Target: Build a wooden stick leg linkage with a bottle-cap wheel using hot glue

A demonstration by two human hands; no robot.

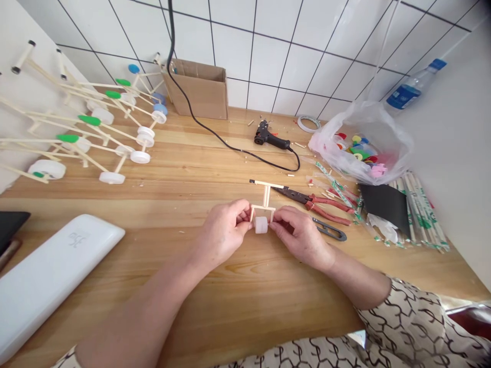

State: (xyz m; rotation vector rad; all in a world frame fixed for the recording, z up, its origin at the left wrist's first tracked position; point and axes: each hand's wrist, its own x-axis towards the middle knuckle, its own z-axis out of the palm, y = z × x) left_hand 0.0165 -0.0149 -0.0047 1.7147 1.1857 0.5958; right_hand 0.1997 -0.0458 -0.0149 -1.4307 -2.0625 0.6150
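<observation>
Between my two hands is a small frame of pale wooden sticks [266, 197], with a black-tipped crossbar at its top and a fork below. A white bottle-cap wheel [261, 225] sits between the two prongs of the fork. My left hand [226, 227] pinches the lower end of the left prong with thumb and forefinger. On the other side my right hand [301, 235] pinches the lower end of the right prong. Pliers with red handles [326, 204] lie just beyond my right hand, and grey thread snips [330, 230] lie beside it.
Several stick models with cap wheels [111, 177] stand at the left. A black glue gun [272, 138] and its cord lie towards the wall, near a cardboard box [199, 92]. At right are a plastic bag of caps [360, 143] and wrapped chopsticks [422, 209]. A white power bank [61, 276] lies left.
</observation>
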